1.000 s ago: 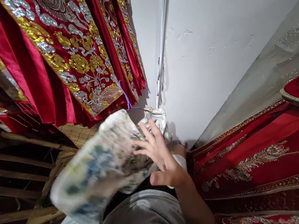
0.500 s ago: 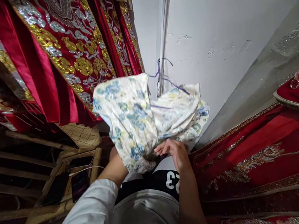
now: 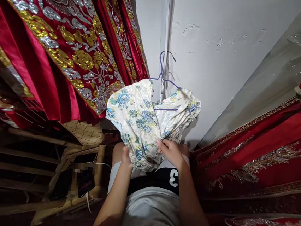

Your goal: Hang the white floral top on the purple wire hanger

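A white short-sleeved blouse point(image 3: 139, 120) with blue and yellow-green flowers hangs on a purple hanger point(image 3: 161, 75) in front of me, over my lap. Its V-shaped neckline faces me. My right hand point(image 3: 172, 152) is closed, thumb and fingers pinching the blouse's front edge at the bottom of the V. Beside the lower left side of the garment is my left hand point(image 3: 127, 157), smeared by motion. Its thumb points up, and the other fingers are hidden, so I cannot tell whether it grips the cloth.
Red embroidered garments point(image 3: 86, 60) with gold and silver sequins hang at left. More red beaded clothing point(image 3: 263, 156) hangs at right, below a sheer sparkly fabric point(image 3: 264, 67). A wooden chair point(image 3: 98, 168) at lower left holds dark phones point(image 3: 86, 181) and a white cable point(image 3: 88, 201). A white wall point(image 3: 215, 23) stands ahead.
My left hand has come out from under the blouse to its lower left side. The blouse has settled flatter on the hanger. My right hand has closed on its front edge.
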Tool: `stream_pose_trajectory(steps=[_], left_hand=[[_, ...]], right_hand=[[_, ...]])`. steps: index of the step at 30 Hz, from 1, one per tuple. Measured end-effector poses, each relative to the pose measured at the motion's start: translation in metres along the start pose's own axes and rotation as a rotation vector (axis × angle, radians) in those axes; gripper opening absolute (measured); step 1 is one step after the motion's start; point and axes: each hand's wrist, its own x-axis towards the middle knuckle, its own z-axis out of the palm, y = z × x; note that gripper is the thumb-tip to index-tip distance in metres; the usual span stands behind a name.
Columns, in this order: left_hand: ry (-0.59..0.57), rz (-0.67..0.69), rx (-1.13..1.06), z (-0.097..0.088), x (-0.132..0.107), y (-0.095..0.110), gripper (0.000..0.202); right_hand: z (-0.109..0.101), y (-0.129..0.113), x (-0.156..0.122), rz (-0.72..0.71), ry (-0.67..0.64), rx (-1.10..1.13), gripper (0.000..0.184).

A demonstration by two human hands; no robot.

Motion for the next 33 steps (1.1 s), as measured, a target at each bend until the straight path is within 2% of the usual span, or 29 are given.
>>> stream_pose_trajectory(steps=[4,6,8,10,11,12,13,15,16,17,19,21,23,27,30,33], left_hand=[[0.025,-0.133,0.089,-0.004,-0.004,0.004,0.075],[0.075,-0.077,0.193,-0.004,-0.001,0.004,0.078],[0.282,0.144,0.37,-0.004,0.005,0.0,0.074],[0.552,0.48,0.608,-0.002,0.01,-0.008,0.065],[0.617,0.638,0.732,0.0,0.012,-0.013,0.059],[0.592,0.753,0.843,0.003,0.014,-0.018,0.054],[0.475,0.809,0.932,0.007,0.016,-0.023,0.049],[0.13,0.774,1.01,0.02,0.02,-0.034,0.041],[-0.003,0.725,1.006,0.026,0.022,-0.039,0.034],[-0.082,0.679,0.991,0.032,0.024,-0.043,0.027],[-0.117,0.628,0.984,0.042,0.027,-0.051,0.017],[-0.111,0.602,1.014,0.046,0.03,-0.058,0.02],[-0.113,0.572,1.068,0.046,0.031,-0.064,0.019],[-0.145,0.517,1.182,0.04,0.033,-0.067,0.018],[-0.234,0.477,1.238,0.033,0.037,-0.058,0.018],[-0.316,0.434,1.271,0.034,0.046,-0.03,0.018]], right_hand=[[0.008,-0.006,0.003,-0.081,0.006,0.169,0.049],[0.006,-0.008,0.004,-0.07,0.038,0.288,0.05],[0.002,-0.01,0.003,-0.035,0.092,0.369,0.049],[-0.002,-0.011,0.003,-0.009,0.149,0.405,0.048],[-0.003,-0.011,0.003,-0.004,0.168,0.407,0.048],[-0.002,-0.011,0.004,0.0,0.175,0.402,0.048],[-0.001,-0.011,0.004,0.007,0.162,0.392,0.048],[0.002,-0.011,0.005,0.033,0.09,0.367,0.047],[0.003,-0.011,0.006,0.044,0.054,0.354,0.046],[0.003,-0.012,0.008,0.047,0.035,0.341,0.044],[-0.003,-0.019,0.014,0.031,0.073,0.327,0.04],[-0.015,-0.035,0.026,0.011,0.166,0.336,0.036],[-0.032,-0.059,0.044,-0.007,0.224,0.36,0.033],[-0.055,-0.114,0.088,-0.168,0.241,0.401,0.027],[-0.057,-0.14,0.11,-0.244,0.251,0.43,0.03],[-0.051,-0.143,0.112,-0.296,0.259,0.435,0.032]])
